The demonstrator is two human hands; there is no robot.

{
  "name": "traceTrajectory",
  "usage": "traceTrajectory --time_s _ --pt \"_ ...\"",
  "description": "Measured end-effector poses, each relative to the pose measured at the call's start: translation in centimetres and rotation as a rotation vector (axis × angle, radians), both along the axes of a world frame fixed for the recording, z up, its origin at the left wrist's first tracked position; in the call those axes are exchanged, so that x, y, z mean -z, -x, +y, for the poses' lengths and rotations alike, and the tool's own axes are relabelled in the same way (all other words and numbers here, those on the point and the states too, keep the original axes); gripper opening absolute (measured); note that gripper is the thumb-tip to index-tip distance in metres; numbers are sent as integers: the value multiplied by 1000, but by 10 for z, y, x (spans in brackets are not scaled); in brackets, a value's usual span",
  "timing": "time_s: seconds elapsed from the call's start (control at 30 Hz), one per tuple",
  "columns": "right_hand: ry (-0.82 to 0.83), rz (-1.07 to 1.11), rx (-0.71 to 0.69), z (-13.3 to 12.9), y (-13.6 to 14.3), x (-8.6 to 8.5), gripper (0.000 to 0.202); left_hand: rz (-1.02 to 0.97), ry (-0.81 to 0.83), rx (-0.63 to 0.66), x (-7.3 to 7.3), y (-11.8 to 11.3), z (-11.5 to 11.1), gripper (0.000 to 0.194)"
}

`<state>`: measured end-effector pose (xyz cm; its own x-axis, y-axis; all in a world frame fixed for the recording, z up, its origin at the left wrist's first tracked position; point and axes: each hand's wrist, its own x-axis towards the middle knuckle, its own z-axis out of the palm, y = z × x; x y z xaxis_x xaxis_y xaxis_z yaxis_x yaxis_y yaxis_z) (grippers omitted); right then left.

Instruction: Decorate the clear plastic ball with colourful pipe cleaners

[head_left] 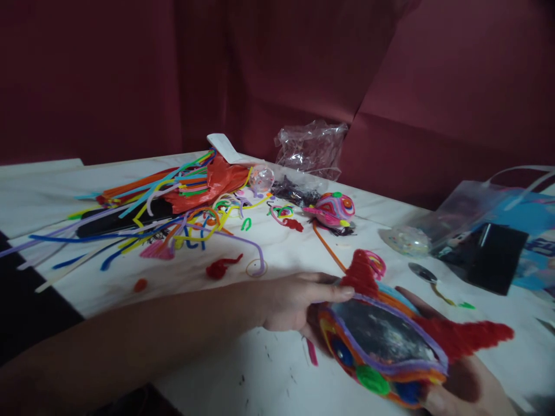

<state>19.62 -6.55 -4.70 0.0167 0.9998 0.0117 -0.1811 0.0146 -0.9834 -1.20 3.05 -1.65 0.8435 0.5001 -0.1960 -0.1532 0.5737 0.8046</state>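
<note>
A pipe-cleaner craft piece (390,329) is held low at the right. It has a shiny dark oval panel rimmed in purple, orange edging, a green oval, blue round spots and two pointed red fuzzy parts (466,338). My left hand (299,300) grips its left end, thumb lying along the top beside one red point. At the lower right, my right hand (472,387) is closed around the other end, its fingers partly hidden behind the piece. Beyond them, a pink and multicoloured pipe-cleaner figure (332,209) rests on the white table (208,358).
Loose pipe cleaners (143,225) spread over the table's left side near a torn red wrapper (225,179). Clear plastic packaging (310,150) stands at the back. To the right are a black box (498,257), a blue bag (537,225) and a small disc (422,271).
</note>
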Motion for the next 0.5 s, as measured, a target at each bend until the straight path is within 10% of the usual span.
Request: traceTrajectory --time_s 0.27,0.5 --pt "-206 -156 -368 15 -21 0 62 84 2 -247 -2 -7 -8 59" --pt "-162 -157 -165 21 -21 -2 77 72 -18 -268 -2 -8 -8 60"
